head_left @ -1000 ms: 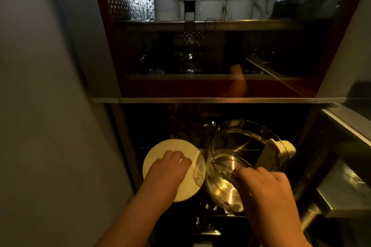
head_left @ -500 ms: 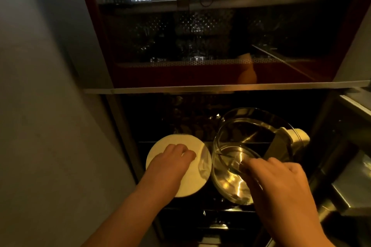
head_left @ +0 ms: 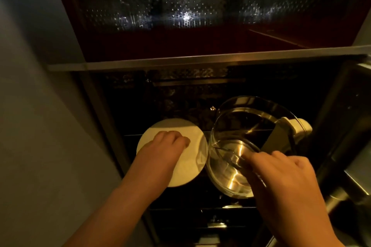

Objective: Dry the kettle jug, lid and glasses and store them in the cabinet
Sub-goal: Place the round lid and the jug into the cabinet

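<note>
A clear glass kettle jug [head_left: 247, 126] with a white handle [head_left: 299, 128] and shiny metal base is held tilted in front of a dark cabinet compartment. My right hand [head_left: 281, 178] grips the jug at its rim, fingers curled over the near edge. To its left is the round white lid [head_left: 192, 144]. My left hand [head_left: 162, 150] holds the lid from above, fingers curled on its top. Lid and jug nearly touch.
A metal shelf edge [head_left: 200, 61] runs across above the dark compartment. Over it an upper cabinet shelf [head_left: 180, 16] has a perforated shiny back. A grey wall [head_left: 40, 106] stands close on the left. A steel surface [head_left: 357, 166] lies at the right.
The view has tilted down, so the white mugs on the top shelf have left the frame. Both hands with lid and jug have kept their grip and barely shifted.
</note>
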`<state>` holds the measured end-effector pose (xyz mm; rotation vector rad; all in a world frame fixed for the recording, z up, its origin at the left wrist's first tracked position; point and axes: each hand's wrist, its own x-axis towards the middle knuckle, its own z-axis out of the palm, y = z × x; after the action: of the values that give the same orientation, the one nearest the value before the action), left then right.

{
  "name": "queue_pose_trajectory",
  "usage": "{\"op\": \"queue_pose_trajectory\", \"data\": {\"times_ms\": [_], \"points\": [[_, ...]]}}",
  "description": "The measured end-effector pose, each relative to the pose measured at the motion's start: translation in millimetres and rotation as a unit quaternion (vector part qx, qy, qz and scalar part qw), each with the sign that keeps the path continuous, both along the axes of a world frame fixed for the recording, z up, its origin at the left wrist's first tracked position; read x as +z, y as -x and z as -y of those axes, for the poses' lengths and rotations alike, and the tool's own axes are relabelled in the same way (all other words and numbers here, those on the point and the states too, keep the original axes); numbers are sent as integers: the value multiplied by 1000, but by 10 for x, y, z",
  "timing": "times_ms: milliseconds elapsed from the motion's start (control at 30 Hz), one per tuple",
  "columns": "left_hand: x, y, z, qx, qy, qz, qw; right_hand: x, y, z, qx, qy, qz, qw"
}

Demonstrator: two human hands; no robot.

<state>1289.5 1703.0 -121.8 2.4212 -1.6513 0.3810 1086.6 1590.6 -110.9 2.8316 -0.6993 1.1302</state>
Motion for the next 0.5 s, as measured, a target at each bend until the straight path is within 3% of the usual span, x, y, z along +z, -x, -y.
{"op": "queue_pose_trajectory", "data": {"times_ms": [500], "points": [[71,-181,136,2,21,26,999,-26,-53,-18,17,2,29,999]]}}
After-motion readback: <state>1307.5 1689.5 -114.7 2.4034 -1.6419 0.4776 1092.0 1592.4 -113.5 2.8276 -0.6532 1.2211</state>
